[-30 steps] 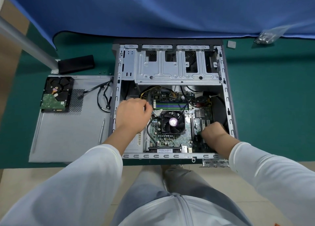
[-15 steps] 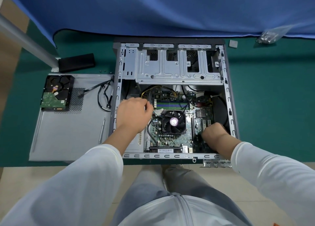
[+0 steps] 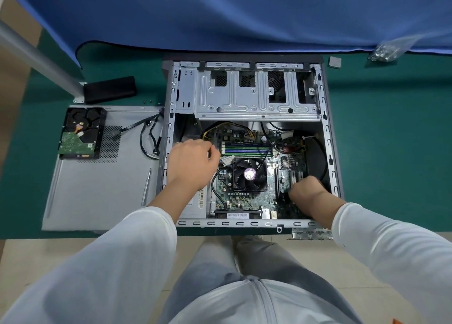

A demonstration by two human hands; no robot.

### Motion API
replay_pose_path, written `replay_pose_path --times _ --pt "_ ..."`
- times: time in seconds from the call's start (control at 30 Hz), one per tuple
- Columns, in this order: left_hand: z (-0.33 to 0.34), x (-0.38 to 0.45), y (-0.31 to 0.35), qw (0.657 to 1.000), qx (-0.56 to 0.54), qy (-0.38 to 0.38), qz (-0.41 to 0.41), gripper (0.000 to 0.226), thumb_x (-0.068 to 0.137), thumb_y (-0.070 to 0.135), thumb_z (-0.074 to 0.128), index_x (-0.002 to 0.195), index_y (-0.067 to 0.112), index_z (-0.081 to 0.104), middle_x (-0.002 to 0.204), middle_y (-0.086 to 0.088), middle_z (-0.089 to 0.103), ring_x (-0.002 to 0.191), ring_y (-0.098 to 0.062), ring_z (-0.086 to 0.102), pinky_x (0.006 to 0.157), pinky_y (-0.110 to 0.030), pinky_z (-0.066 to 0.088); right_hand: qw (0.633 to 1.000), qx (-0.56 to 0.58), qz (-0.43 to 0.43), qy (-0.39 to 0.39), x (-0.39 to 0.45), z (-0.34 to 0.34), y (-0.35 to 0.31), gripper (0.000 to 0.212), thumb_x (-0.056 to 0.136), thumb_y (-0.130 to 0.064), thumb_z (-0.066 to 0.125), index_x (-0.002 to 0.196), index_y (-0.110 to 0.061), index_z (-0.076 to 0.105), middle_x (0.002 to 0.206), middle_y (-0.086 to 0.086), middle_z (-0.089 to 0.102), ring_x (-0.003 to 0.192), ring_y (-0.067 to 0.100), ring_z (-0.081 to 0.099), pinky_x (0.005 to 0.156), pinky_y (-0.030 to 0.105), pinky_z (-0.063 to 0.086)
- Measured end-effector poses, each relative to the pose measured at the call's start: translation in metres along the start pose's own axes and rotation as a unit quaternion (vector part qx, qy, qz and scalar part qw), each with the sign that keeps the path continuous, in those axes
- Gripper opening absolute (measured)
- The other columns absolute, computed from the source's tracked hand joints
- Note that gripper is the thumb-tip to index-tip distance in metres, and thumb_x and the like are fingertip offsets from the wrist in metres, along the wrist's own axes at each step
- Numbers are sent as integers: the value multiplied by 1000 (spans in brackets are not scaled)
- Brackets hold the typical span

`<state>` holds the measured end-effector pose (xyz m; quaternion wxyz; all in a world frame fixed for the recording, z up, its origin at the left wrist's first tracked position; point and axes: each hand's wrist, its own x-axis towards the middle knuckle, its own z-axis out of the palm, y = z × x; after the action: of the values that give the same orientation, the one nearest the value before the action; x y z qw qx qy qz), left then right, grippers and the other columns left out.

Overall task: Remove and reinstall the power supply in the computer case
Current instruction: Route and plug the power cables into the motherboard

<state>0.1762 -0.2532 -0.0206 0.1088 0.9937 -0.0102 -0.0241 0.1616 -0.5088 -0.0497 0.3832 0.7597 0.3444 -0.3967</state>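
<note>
Grey computer case (image 3: 325,133) lying open; left hand (image 3: 193,163) curling over power supply (image 3: 195,201), right hand (image 3: 305,191) reaching inside, both grips hidden.

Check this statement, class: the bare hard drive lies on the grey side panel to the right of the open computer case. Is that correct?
Not quite. In the head view the hard drive does lie on the grey side panel, but that panel is to the left of the open computer case, not the right.

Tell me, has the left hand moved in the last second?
No. The left hand sits just left of the CPU fan, by the memory slots, as before; only the camera shifted slightly.
</note>
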Motion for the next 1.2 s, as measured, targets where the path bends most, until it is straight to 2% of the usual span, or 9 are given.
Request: replay_pose_path --times 0.47,0.67,1.0,1.2 --pt "-1 1 0 1000 1 -2 0 34 91 26 44 59 17 50 61 4 49 60 -21 46 60 -30 34 999 26 17 -9 -2 0 0 26 95 -5 45 118 -9 56 112 2 64 99 22 62 67 32 41" --pt "0 0 0 1000 -4 7 1 34 90 25 46 58 17 49 60 4 48 59 -20 44 60 -30 29 999 31 13 -12 -3 0 0 26 94 -7 47 118 -9 57 113 1 63 100 21 62 68 32 41" --pt "0 0 0 1000 -7 5 -2 35 90 24 46 57 17 48 59 4 47 59 -21 46 60 -30 33 999 34 26 -9 -7 -1 0 26 94 -7 47 119 -8 56 114 3 62 101 22 61 71 33 39" --pt "0 0 0 1000 -7 2 -2 35 91 24 45 57 16 47 59 4 47 60 -21 45 60 -30 30 998 41 37 -10 -6 -3 1 26 95 -9 47 120 -9 55 115 3 62 104 22 60 80 34 44"
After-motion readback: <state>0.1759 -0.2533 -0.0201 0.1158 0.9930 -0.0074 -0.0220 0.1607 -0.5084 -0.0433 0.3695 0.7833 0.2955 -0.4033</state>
